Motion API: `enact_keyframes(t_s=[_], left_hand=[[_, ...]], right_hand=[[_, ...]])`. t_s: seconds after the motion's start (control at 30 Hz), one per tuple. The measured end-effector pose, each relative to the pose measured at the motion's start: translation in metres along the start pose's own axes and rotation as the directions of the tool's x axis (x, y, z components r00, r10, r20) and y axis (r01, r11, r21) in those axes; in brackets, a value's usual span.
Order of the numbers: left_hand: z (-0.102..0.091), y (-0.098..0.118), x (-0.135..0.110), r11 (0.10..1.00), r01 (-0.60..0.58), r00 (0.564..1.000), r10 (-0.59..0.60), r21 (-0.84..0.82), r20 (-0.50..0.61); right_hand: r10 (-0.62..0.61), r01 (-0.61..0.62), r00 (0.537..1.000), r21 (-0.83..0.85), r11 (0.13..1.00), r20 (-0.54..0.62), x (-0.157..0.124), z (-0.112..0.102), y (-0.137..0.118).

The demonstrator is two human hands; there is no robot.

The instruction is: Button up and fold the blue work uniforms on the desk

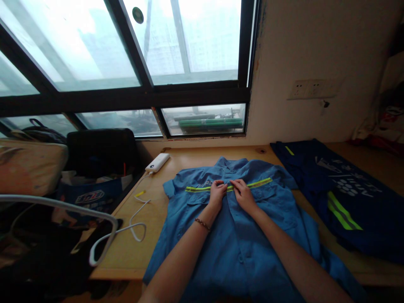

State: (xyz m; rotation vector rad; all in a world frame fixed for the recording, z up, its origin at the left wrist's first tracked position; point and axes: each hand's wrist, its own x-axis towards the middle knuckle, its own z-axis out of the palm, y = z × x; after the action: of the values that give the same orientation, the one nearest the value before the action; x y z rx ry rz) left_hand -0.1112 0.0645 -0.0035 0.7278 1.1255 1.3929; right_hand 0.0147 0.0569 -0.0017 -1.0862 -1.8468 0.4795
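Note:
A blue work shirt (202, 227) lies spread on the wooden table (132, 256), collar towards the window. A yellow-green reflective stripe (260, 183) crosses its chest, above the two pocket flaps. My left hand (217, 194), with a beaded bracelet (202, 223) on its wrist, pinches the shirt's front edge at the stripe. Close beside it, my right hand (243, 195) grips the other side of the front opening, fingertips nearly touching the left ones. Whether a button sits between the fingers I cannot make out. Lower down, the front placket runs towards me.
A dark blue garment (318, 176) with reflective stripes lies on the table to the right. On the left stand a white power bank (158, 162) and its white cable (137, 223). A black chair (101, 145) and bags are beside the table. Behind it is a window (195, 42).

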Motion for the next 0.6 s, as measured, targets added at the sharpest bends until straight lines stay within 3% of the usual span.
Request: enact_keyframes(t_s=[0.23,0.4,0.6], left_hand=[[0.002,-0.004,-0.002,0.954,-0.253,0.967,0.243,0.163,0.078],[0.001,-0.004,-0.001,0.939,-0.286,0.956,0.266,0.190,0.122],[0.000,-0.005,0.000,0.941,-0.290,0.951,0.264,0.176,0.157]], right_hand=[[0.090,-0.072,0.992,-0.182,0.981,0.092,-0.002,0.008,0.014],[0.050,-0.039,0.998,-0.222,0.974,0.044,-0.005,0.006,0.009],[0.059,-0.038,0.994,-0.213,0.976,0.094,-0.004,0.005,0.013]])
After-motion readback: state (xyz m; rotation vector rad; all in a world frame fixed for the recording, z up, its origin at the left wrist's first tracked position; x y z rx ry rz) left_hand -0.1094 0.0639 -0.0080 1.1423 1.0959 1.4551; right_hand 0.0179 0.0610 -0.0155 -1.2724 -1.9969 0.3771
